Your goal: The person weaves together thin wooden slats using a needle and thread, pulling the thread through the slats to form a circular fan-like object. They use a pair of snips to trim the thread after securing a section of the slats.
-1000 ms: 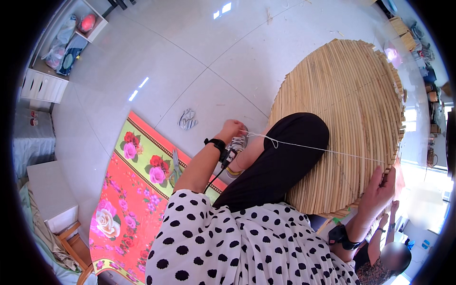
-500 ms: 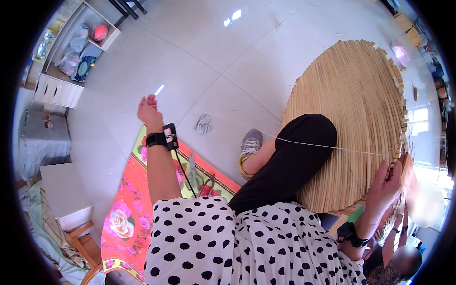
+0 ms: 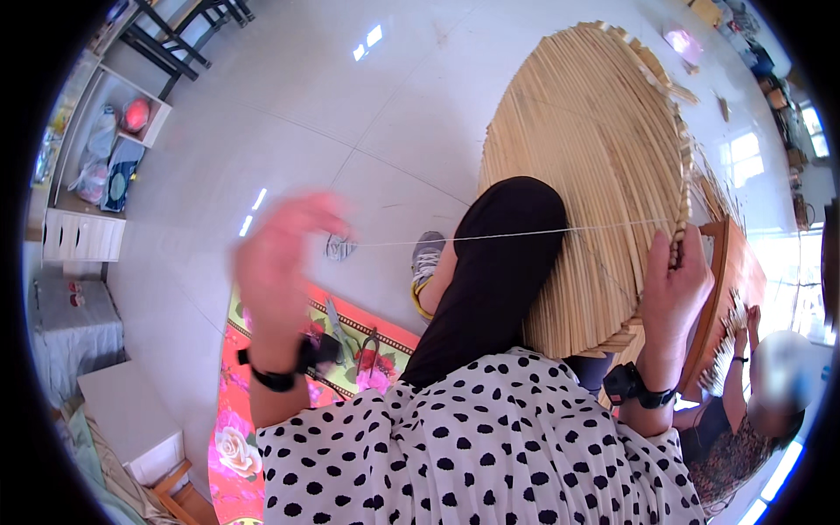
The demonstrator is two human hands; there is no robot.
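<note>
A large oval piece made of pale, straw-like strips (image 3: 577, 149) leans beside my right knee, with a thick bound edge on its right side. My right hand (image 3: 678, 284) pinches that edge near its lower part, thumb and fingers closed on it. From there a thin white thread (image 3: 507, 235) runs taut across my black-trousered knee toward the left. Over on the left, my left hand (image 3: 284, 249) is raised and smeared by motion, its fingers bent. Whether the thread is in its fingers cannot be made out.
Below my left hand lies a red floral cloth (image 3: 236, 420) with scissors (image 3: 341, 328) and a dark-handled tool (image 3: 371, 354). A crumpled grey scrap (image 3: 339, 247) is on the tiled floor. At right, another person's hands (image 3: 751, 324) hold a bundle of strips by a wooden table (image 3: 744, 271).
My left hand has come back closer to me. My right hand stays at the oval piece's edge. The whole view has shifted, and the thread now runs nearly level.
</note>
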